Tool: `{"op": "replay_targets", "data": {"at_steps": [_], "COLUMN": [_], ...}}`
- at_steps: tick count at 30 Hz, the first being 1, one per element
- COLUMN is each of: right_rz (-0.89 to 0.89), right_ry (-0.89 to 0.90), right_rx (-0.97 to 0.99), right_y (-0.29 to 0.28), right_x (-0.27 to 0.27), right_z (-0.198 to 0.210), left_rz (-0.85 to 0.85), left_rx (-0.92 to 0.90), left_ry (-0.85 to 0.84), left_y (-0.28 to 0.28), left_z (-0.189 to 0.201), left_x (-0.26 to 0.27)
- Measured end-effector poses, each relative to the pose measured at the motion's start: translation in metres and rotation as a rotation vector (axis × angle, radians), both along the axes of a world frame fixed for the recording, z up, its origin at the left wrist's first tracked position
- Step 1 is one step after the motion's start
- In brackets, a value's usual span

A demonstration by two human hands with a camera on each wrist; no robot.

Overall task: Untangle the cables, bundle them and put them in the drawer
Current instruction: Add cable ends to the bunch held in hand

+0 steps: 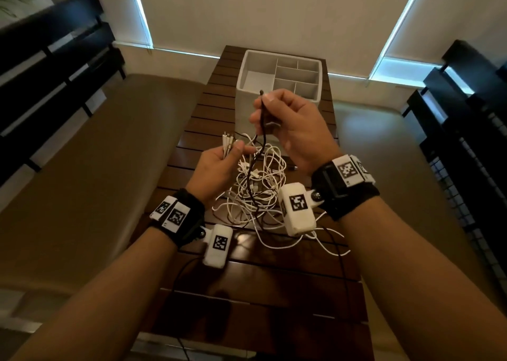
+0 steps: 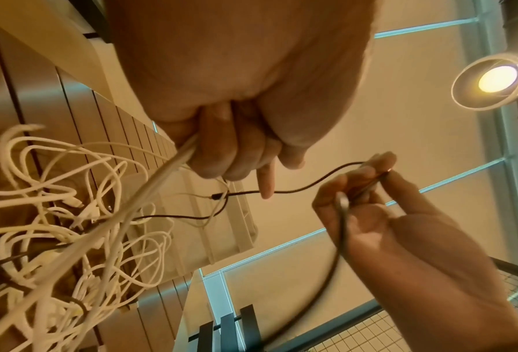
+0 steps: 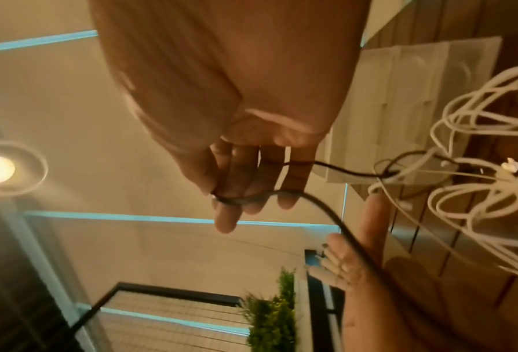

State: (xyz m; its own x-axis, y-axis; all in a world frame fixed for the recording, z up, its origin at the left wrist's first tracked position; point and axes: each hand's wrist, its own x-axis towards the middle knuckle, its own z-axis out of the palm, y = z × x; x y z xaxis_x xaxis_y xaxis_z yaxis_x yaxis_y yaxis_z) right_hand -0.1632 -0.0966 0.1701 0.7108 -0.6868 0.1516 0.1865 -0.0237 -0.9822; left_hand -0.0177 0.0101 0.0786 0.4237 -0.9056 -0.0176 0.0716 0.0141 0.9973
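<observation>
A tangle of white cables (image 1: pixel 258 187) with a black cable (image 1: pixel 251 174) threaded through it lies mid-table. My left hand (image 1: pixel 222 163) grips a bunch of white cable ends (image 1: pixel 227 144), seen in the left wrist view as strands (image 2: pixel 173 164) leaving my fist (image 2: pixel 221 152). My right hand (image 1: pixel 285 124), raised above the pile, pinches the black cable near its end (image 1: pixel 262 93); in the right wrist view the black cable (image 3: pixel 321 204) crosses my fingers (image 3: pixel 245 181). Behind stands the white divided drawer box (image 1: pixel 279 78).
The dark slatted wooden table (image 1: pixel 247 292) is narrow, with tan padded benches (image 1: pixel 90 168) on both sides. A small dark object (image 1: pixel 293 167) lies to the right of the cable pile. Black railings flank the benches. A thin black wire (image 1: pixel 181 273) trails over the near table edge.
</observation>
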Motion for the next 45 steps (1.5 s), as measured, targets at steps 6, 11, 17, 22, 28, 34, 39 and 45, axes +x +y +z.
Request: {"op": "replay_targets", "data": {"at_steps": [6,11,17,22,28,34,39,45], "right_rz": [-0.083,-0.131,-0.118,0.110,0.354,0.094,-0.177,0.146], "right_ry": [0.080,0.299,0.351,0.322,0.745,0.619,0.335,0.523], "right_rx": [-0.132,-0.244,-0.229,-0.407,-0.696,-0.661,-0.489,-0.732], "right_y": [-0.006,-0.013,-0.008,0.004,0.008,0.014,0.015,0.033], "right_x": [0.000,0.003,-0.004,-0.017,-0.025,-0.031,-0.030,-0.028], "right_z": [0.017,0.010,-0.009,-0.006,-0.045,-0.074,-0.074,-0.078], "left_rz": [0.002,0.014,0.062,0.052,-0.001,-0.040,-0.021,-0.117], "left_rx": [0.065,0.088,0.095,0.080,0.028,0.141,0.256,0.182], "left_ry": [-0.031,-0.029,0.008,0.151,0.251,0.172,0.152,0.132], "left_y": [-0.009,-0.009,-0.008,-0.015,-0.031,-0.027,-0.014,-0.017], "left_z": [-0.001,-0.010,-0.002,0.006,0.020,0.012,-0.001,0.020], "left_x": [-0.007,-0.005,-0.005,-0.002,0.003,0.003,-0.003,-0.011]}}
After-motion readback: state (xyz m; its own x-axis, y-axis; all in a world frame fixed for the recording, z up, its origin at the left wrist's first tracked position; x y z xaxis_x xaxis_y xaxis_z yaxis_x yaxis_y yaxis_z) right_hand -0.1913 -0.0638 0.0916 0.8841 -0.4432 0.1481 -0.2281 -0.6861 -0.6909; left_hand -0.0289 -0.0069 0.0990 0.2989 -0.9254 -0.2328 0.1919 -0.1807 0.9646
